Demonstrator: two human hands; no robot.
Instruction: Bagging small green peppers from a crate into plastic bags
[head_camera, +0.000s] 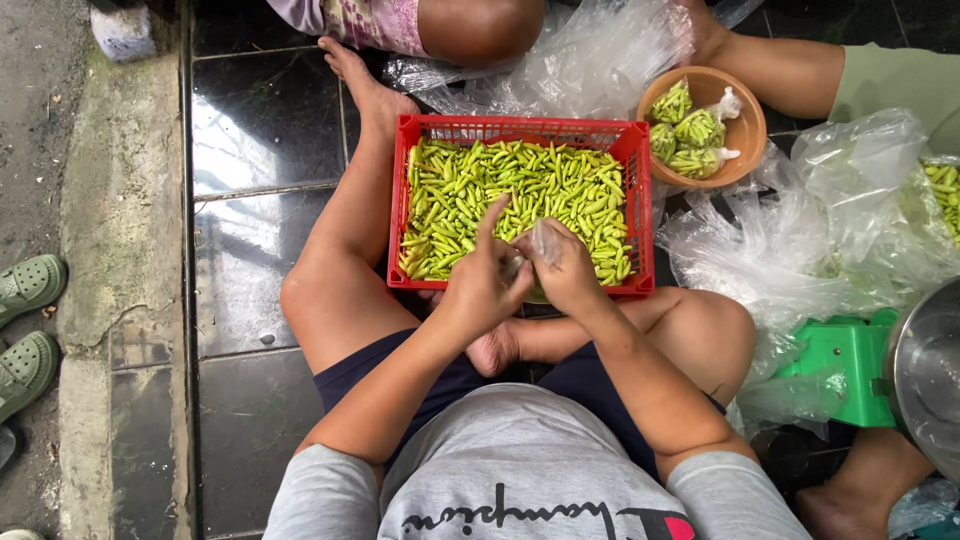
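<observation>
Both hands are pinching one small clear plastic bag (543, 240) (contents unclear): left hand (483, 283), right hand (566, 268). Just beyond them is sitting a red slotted plastic crate (520, 132) of green chillies (470, 190).

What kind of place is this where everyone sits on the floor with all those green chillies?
Probably a home porch or small market spot where chillies get packed. A red crate of green chillies sits on dark floor tiles, filled little bags lie in a brown bowl, and a green scale stands nearby.

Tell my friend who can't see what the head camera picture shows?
A seated person's left hand and right hand hold a small clear bag over a red crate of green chillies. A brown bowl of filled bags sits beside it.
</observation>
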